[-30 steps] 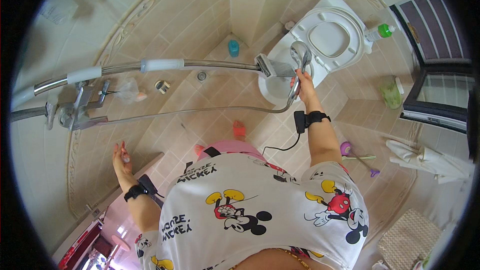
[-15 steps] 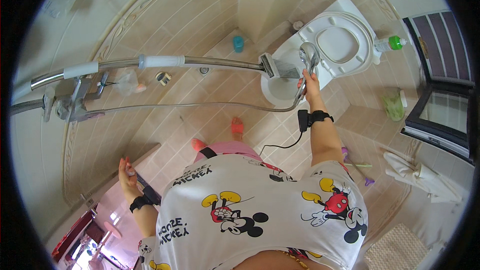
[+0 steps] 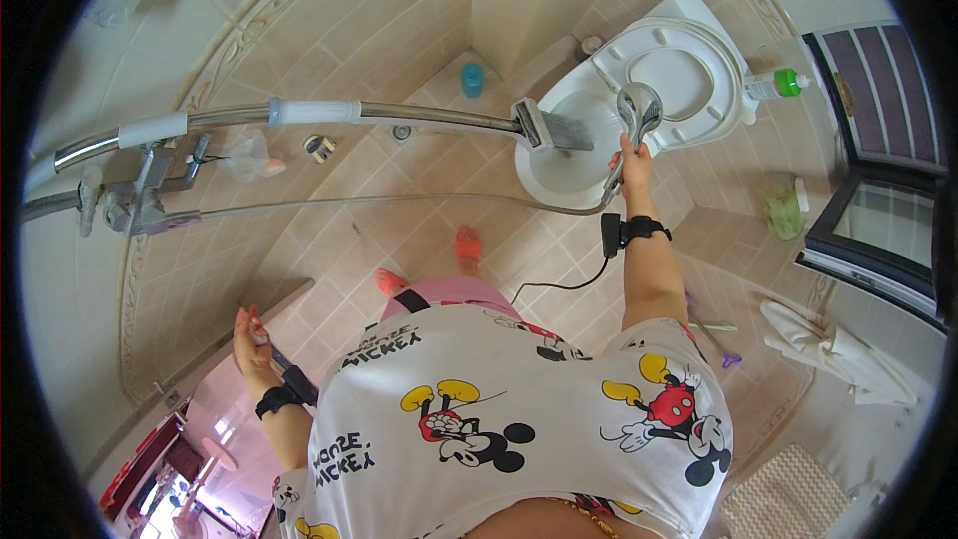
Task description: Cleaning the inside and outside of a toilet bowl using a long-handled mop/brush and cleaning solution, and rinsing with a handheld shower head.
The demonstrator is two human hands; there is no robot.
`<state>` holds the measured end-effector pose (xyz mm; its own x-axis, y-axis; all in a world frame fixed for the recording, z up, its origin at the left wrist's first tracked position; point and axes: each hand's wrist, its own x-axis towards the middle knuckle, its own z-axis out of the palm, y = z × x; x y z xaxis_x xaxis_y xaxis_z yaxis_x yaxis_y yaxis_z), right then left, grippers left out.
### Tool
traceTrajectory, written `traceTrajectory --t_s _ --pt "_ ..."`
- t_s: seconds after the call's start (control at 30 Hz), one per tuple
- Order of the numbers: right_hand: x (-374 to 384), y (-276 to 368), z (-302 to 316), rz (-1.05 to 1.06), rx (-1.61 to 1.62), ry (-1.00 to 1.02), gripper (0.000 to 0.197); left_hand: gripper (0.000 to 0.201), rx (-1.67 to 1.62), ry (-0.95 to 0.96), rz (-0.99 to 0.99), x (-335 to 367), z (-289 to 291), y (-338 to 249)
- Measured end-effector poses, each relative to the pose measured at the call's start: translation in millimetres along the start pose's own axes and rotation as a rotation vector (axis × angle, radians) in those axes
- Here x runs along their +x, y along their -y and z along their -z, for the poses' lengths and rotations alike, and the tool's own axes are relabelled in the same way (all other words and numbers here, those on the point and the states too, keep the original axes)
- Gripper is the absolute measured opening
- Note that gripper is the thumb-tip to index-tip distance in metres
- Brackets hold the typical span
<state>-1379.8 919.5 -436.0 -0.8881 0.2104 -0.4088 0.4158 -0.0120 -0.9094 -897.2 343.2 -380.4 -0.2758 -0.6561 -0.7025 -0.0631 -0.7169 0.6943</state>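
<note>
My right hand [image 3: 635, 172] is closed around the handle of a chrome handheld shower head [image 3: 640, 110], holding it over the front of the white toilet [image 3: 654, 150]. From the handle a thin metal shower hose [image 3: 419, 202] runs left to the wall-mounted shower mixer [image 3: 150, 210]. My left hand [image 3: 251, 341] is raised at the far left, away from the fixtures, with its fingers apart and partly stretched. I see nothing plainly held in it.
A shower pole [image 3: 429, 117] with a rectangular overhead head [image 3: 544, 127] crosses the upper middle. A turquoise container [image 3: 472, 81] stands by the wall. A green-capped bottle [image 3: 776, 85] is beside the toilet seat, near an open window [image 3: 878, 230]. A white cloth [image 3: 838, 349] hangs at right.
My right hand has moved the shower head slightly to the right, nearer the toilet seat, and the hose is drawn straighter. My left hand stays nearly in place.
</note>
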Motion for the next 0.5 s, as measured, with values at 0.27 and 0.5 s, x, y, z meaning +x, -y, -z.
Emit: traceTrajectory --t_s 0.27,0.5 --pt "-20 -3 -6 -0.033 -0.175 0.151 0.023 0.044 0.095 0.044 -0.100 -16 -33 -12" --pt "-5 -14 -4 0.032 -0.100 0.082 0.025 0.046 0.114 0.109 -0.115 -26 -50 -26"
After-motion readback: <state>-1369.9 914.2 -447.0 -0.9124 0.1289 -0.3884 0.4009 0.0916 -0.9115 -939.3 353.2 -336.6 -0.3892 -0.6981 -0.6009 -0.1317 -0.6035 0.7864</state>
